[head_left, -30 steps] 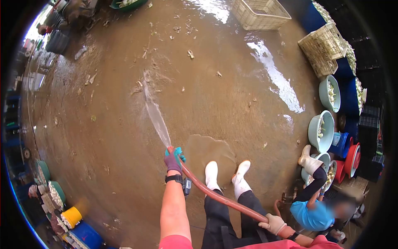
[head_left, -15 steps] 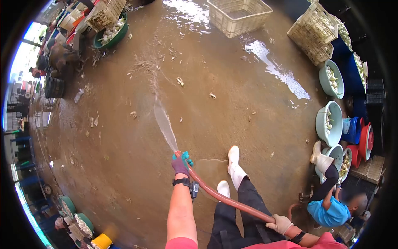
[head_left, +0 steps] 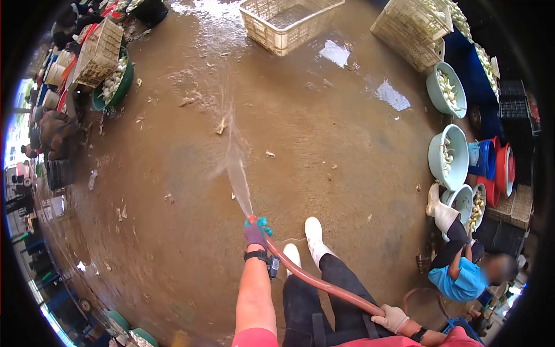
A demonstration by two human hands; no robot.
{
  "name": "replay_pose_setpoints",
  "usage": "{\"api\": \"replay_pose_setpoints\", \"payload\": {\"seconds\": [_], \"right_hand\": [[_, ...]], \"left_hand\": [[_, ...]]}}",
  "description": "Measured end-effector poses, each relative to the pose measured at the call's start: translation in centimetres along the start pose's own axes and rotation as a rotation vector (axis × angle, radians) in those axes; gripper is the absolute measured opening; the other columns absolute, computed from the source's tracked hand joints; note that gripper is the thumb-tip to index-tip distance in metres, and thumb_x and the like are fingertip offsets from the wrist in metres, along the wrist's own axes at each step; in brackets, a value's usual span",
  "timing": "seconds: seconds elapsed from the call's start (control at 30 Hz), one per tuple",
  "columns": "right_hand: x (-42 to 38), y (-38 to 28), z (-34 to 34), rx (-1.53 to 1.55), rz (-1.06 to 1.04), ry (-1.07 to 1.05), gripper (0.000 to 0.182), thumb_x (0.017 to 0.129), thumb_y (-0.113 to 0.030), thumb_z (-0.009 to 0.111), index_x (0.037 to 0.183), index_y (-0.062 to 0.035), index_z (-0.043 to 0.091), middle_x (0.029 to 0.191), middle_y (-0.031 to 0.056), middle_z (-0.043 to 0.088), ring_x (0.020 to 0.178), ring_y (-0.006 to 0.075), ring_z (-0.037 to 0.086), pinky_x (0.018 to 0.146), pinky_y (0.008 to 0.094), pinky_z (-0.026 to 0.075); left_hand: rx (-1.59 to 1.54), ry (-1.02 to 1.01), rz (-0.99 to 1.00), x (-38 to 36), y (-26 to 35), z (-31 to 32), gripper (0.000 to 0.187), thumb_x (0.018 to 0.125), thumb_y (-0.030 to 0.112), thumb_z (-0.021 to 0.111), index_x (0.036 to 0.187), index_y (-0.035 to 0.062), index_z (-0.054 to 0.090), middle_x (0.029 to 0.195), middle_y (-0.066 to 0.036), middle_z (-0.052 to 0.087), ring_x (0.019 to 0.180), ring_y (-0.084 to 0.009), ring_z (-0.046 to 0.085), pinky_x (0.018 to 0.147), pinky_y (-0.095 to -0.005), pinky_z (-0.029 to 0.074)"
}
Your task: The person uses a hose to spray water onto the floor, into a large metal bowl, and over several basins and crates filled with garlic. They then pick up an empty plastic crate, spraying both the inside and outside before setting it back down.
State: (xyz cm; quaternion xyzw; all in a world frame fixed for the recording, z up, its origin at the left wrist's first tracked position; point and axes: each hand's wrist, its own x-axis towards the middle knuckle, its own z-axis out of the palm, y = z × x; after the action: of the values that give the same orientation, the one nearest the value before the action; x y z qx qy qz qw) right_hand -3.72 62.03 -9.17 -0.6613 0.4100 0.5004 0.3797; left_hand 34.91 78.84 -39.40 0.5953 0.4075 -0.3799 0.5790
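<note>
My left hand [head_left: 256, 230], in a purple and teal glove, is wrapped round the front end of a reddish-brown hose [head_left: 324, 286]. A jet of water [head_left: 239, 182] leaves the hose there and strikes the wet brown floor ahead. Farther back, near my hip, my right hand [head_left: 391, 318] in a pale glove grips the same hose. Pale scraps lie about the floor, among them one scrap [head_left: 221, 125] beside the jet and another [head_left: 270, 154] to its right. My white boots [head_left: 315, 236] stand behind the nozzle end.
A cream plastic crate [head_left: 280, 41] stands ahead. Along the right are pale-green basins [head_left: 435, 92] of white bulbs and a seated person in a blue shirt [head_left: 459, 282], one boot stretched out. On the left, a green basin [head_left: 128, 87] of bulbs stands beside a tilted crate [head_left: 99, 53].
The crate and right-hand basins have shifted left in view, and the left-hand basin has come lower. The water jet now points more straight ahead. Both hands keep their hold on the hose.
</note>
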Motion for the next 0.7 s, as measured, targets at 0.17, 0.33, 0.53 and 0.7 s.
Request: {"api": "replay_pose_setpoints", "payload": {"seconds": [0.17,0.33,0.53,0.7], "right_hand": [[2.0,-4.5,-1.1,0.002,-0.019,0.006,0.058,0.074,-0.060,0.054,0.089,-0.0046,0.058,0.079,0.0207,0.062,0.078,0.0383,0.059,0.070,0.0432,0.046],[2.4,-11.0,-0.3,0.057,-0.014,0.053,0.058,0.071,-0.059,0.057,0.088,-0.0038,0.059,0.077,0.0218,0.061,0.077,0.0398,0.059,0.069,0.0435,0.047],[2.7,-20.6,-0.8,0.257,-0.046,0.002,0.042,0.078,-0.042,0.059,0.096,-0.0045,0.053,0.082,0.0232,0.060,0.082,0.0404,0.057,0.070,0.0441,0.044],[3.6,-26.2,-2.6,0.191,-0.088,-0.044,0.041,0.079,-0.042,0.059,0.094,-0.0045,0.052,0.082,0.0232,0.059,0.081,0.0408,0.057,0.069,0.0446,0.044]], "left_hand": [[0.051,0.009,0.035,2.8,4.5,-0.5,0.015,0.087,0.025,0.048,0.084,0.0105,0.048,0.060,-0.002,0.052,0.043,-0.0166,0.046,0.039,-0.0307,0.040],[0.029,-0.050,0.070,4.3,11.1,0.9,0.012,0.085,0.015,0.053,0.094,0.0099,0.047,0.064,-0.005,0.055,0.043,-0.0169,0.049,0.038,-0.0307,0.041],[0.073,-0.140,0.180,6.6,21.5,0.4,0.014,0.080,0.014,0.057,0.089,0.0101,0.048,0.062,-0.003,0.053,0.045,-0.0167,0.048,0.039,-0.0303,0.041],[0.028,-0.089,0.183,8.7,26.4,-6.2,0.012,0.077,0.013,0.061,0.080,0.0108,0.050,0.060,-0.002,0.051,0.044,-0.0148,0.047,0.039,-0.0269,0.041]]}}
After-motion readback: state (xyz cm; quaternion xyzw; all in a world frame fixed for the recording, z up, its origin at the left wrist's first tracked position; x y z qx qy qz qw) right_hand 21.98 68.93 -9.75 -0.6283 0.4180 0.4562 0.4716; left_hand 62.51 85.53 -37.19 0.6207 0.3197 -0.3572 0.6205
